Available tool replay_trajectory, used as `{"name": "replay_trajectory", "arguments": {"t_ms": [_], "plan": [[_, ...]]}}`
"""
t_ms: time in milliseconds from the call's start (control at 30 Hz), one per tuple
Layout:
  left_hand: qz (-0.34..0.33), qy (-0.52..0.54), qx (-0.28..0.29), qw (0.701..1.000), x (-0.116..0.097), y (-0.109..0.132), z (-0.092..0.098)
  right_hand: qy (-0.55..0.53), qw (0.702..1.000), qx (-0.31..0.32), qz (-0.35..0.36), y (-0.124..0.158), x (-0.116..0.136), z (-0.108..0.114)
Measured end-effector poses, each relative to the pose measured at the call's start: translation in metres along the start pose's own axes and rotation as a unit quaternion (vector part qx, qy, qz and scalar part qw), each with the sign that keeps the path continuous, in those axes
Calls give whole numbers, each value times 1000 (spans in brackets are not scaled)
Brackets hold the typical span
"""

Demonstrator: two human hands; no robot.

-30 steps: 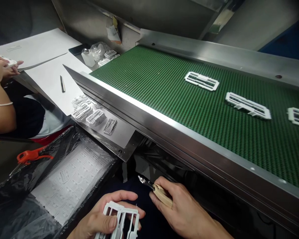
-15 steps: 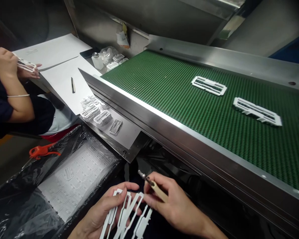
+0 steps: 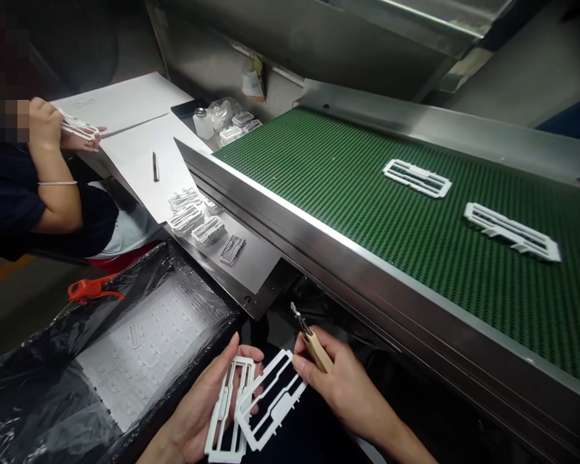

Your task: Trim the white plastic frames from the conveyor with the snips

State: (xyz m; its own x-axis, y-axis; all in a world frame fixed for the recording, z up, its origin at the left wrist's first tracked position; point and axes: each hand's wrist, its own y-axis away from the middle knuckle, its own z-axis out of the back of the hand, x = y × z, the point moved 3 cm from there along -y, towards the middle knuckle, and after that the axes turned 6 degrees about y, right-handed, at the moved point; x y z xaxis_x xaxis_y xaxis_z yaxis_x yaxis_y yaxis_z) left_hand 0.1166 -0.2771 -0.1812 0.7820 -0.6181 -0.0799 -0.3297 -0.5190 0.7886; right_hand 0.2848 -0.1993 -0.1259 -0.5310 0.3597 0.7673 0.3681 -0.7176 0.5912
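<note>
My left hand (image 3: 207,393) is closed around a white plastic frame (image 3: 218,412) with long slots, possibly more than one stacked together. A second white plastic frame (image 3: 283,405), with small pegs along one edge, lies slanted across it. The thumb and fingers of my right hand (image 3: 338,374) pinch this frame's upper corner. That same hand also grips a pair of nippers (image 3: 319,353) with beige handles, their metal tip pointing up and left, away from the frames. Both hands are in front of the conveyor.
On the green conveyor belt (image 3: 328,174) lie white frames (image 3: 417,178). Stacked frames (image 3: 209,230) and a knife (image 3: 155,166) are on the white-covered table (image 3: 140,145). At left, a box lined with black plastic (image 3: 38,361) holds an orange-handled tool (image 3: 89,290). A co-worker's hand (image 3: 48,125) holds a frame.
The fanned-out frames in my hands now sit closer together, and the right-hand frame has turned to show its broad face. The nippers point more upward. The whole view has shifted slightly.
</note>
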Motion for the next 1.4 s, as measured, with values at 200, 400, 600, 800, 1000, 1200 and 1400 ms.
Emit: {"name": "replay_trajectory", "arguments": {"t_ms": [200,400,600,800,1000,1200,1400], "plan": [[-5,-37,14,999,2,2,-3,-2,1000,-4,-13,-4,-2,-3],[-4,-106,42,993,5,5,-9,36,999,-18,-22,-10,-13,-7],[-22,-124,26,992,1,6,-8,52,997,-61,-11,-9,-17,1],[-18,-107,33,994,-1,3,-5,-84,994,41,52,-5,-5,0],[17,-38,64,997,7,-6,-10,-148,968,120,166,-16,-2,0],[25,-35,43,998,15,-7,-21,-97,977,41,183,-28,3,0],[44,-13,19,999,20,-11,-18,-41,980,152,126,-19,22,-7]]}}
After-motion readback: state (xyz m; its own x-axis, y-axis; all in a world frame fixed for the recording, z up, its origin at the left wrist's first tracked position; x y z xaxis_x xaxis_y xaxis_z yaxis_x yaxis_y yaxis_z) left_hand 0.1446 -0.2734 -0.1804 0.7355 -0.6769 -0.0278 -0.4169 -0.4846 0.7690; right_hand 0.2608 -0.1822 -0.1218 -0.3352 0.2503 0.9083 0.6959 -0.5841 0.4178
